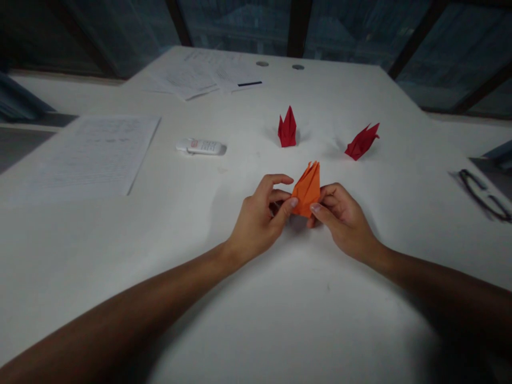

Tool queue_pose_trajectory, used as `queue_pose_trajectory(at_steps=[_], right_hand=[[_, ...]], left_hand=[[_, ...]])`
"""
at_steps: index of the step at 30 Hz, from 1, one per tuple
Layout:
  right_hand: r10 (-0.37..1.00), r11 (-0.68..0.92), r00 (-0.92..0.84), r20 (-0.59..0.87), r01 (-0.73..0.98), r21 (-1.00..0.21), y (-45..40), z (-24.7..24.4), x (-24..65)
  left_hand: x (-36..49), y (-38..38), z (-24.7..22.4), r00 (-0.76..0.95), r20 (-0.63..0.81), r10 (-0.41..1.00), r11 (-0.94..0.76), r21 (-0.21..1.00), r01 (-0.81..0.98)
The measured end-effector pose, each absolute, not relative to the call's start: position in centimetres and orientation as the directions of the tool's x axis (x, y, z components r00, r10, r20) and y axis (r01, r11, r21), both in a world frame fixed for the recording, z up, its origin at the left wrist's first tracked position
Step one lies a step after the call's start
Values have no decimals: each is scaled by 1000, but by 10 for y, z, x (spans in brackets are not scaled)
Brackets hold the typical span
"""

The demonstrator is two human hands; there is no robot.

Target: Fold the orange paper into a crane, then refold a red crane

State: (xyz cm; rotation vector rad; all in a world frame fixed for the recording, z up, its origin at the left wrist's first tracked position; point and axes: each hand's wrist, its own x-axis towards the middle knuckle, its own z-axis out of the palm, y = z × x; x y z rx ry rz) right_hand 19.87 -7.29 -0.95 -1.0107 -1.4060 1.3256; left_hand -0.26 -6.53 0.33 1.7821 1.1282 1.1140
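Pinching an orange folded paper (307, 189) between them, the left hand (262, 213) at its eight o'clock and right hand (347, 221) at four clamp its lower sides, a red figure (288, 130) at eleven, a second red figure (361, 142) at two, a light, even hold likely best for crisp creases.

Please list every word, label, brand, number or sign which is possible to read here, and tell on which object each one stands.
No text is readable.
White tube-like object: reddish mark and rows of print, too small and blurred.
Papers at the left: lines of print, too blurred.
Papers at the back: print, too faint and small.
Orange folded paper in the hands: no print visible.
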Motion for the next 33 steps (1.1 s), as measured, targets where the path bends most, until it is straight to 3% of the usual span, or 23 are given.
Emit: queue_pose_trajectory(at_steps=[16,29,33], right_hand=[[961,115,-252,117,-24,-993,-72,-13,199],[960,157,-231,155,-8,-987,-74,-16,198],[958,180,-233,170,22,-983,-76,-17,199]], left_hand=[[-4,-65,1,296,340,893,-413,880,236],[-4,-60,-5,239,451,860,-508,803,313],[-5,-58,-6,241,412,879,-474,813,339]])
